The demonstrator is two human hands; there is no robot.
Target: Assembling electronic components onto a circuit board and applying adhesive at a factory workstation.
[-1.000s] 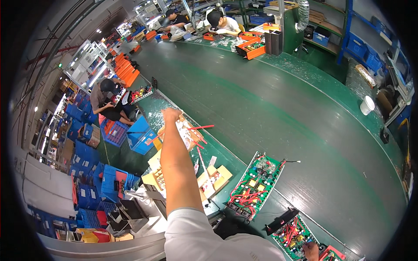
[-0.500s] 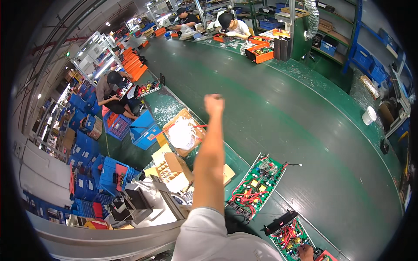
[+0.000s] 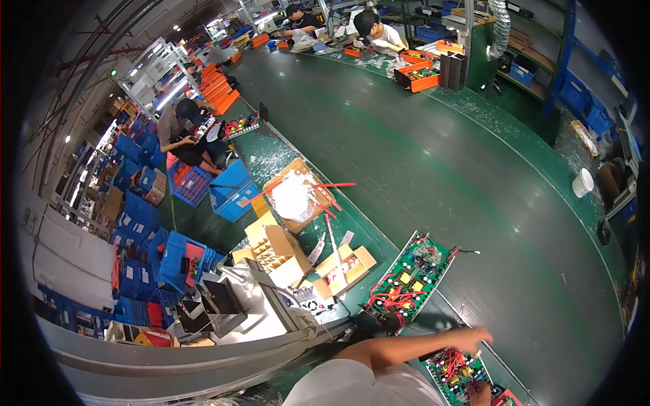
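Close to my body at the lower right lies a green circuit board [image 3: 452, 372] crowded with red wires and yellow parts. My left hand [image 3: 472, 340] is above its far end, arm stretched across from the left. Its fingers look closed together, with a small pale tip below them; what they hold is too small to name. Over the near part of the same board, my right hand [image 3: 479, 392] has curled fingers against the components, and whatever is in them is hidden. A second, larger circuit board [image 3: 408, 284] with red wires lies farther off to the left.
Left of the boards stand an open carton [image 3: 344, 272], a divided cardboard box [image 3: 274, 254] and a white tub [image 3: 292, 197] with red tubes around it. A co-worker [image 3: 183, 132] sits at the far left. The green work surface [image 3: 406, 169] curves away ahead.
My left arm has swung from straight ahead back to the lower right, over the near board. My right hand stays there. The view has shifted slightly, uncovering the open carton.
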